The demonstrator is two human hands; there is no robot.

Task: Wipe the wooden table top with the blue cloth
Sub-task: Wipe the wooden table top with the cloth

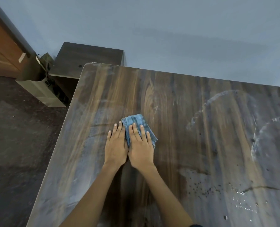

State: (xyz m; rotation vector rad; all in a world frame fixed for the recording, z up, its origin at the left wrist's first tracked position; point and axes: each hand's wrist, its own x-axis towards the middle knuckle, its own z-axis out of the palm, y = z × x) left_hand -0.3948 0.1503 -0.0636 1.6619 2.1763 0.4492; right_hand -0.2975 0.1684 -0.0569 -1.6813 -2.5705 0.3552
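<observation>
A folded blue cloth (136,122) lies on the dark wooden table top (177,112), left of its middle. My right hand (141,145) presses flat on the cloth with straight fingers. Beside it, my left hand (115,146) lies flat with its fingers straight, mostly on the bare wood and touching the cloth's left edge. The two hands sit side by side and touch at the thumbs. Dusty grey film, whitish smear arcs (224,102) and dark specks (203,189) mark the right part of the table.
The table's left edge (57,145) drops to a dark floor. A brown paper bag (42,89) and a low dark wooden cabinet (88,58) stand past the far left corner. A blue-grey wall runs behind, and an orange-brown door (1,51) is at far left.
</observation>
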